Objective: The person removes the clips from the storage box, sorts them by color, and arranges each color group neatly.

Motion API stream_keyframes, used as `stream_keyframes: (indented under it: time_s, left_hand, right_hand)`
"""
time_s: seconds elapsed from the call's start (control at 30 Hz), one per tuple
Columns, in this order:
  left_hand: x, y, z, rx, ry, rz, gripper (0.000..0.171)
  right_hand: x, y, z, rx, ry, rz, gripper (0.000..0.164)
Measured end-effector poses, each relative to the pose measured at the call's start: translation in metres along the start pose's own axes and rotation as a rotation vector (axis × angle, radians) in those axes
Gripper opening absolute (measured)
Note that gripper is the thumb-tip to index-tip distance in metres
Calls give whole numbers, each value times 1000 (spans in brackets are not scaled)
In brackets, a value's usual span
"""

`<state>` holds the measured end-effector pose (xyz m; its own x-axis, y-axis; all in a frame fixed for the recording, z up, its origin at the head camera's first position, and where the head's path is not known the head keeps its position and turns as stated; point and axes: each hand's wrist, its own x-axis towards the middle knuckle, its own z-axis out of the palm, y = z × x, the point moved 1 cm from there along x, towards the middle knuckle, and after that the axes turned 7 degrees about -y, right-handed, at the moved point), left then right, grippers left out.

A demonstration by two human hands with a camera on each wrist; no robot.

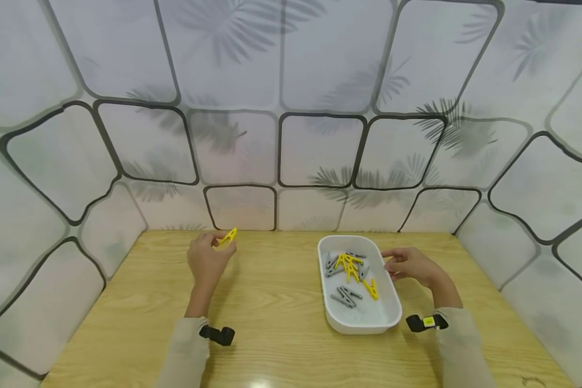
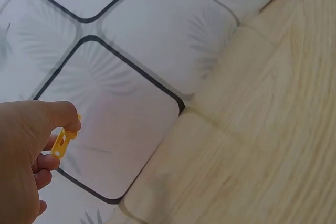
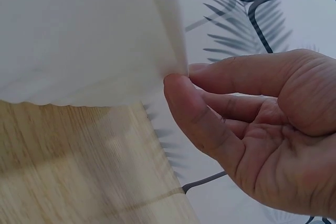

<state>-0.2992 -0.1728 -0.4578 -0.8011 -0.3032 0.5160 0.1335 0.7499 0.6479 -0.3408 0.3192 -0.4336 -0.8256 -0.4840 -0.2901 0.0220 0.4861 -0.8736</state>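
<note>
No word, brand or number can be read. A small yellow label (image 1: 429, 321) sits on the black band (image 1: 416, 324) at the right sleeve (image 1: 461, 339), toward the bench's (image 1: 271, 312) right edge; its marks are too small to make out.

1. The bench (image 1: 271, 312) had a pale yellow-brown wood-grain top.
2. A whitish back wall (image 1: 315, 153) rose along its far edge, with a left wall (image 1: 92, 156) and a right wall (image 1: 553, 194) along its side edges.
3. All three carried rounded outlines in dark and light grey; blurred grey fronds (image 1: 441, 124) overlaid some.
4. The back wall looked cooler high up, pinker near the bench.
5. A small glare (image 1: 259, 384) shone toward the bench's near side.
</note>
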Motion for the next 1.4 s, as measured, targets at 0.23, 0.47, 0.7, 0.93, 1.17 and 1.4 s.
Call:
stream_keyframes:
  time_s: [0.23,0.47,0.7,0.93,1.17,1.4]
  left_hand:
    - [-4,-26,-1,65,4,-106,29]
    - [-12,-43,-3,125,-40,-234,32]
    - [-16,-50,-2,162,-99,-298,35]
    - [-17,-49,0,210,-115,-324,36]
    - [-18,-52,4,236,-117,-333,35]
    - [-19,-54,5,221,-112,-327,34]
  right_hand:
    - [-2,-1,0,-1,-3,-17,57]
    - [1,0,2,1,33,19,55]
    - [1,-1,3,7,59,24,52]
    - [2,1,3,-5,63,29,51]
    - [3,3,2,-2,45,14,52]
    - [3,2,2,7,46,19,53]
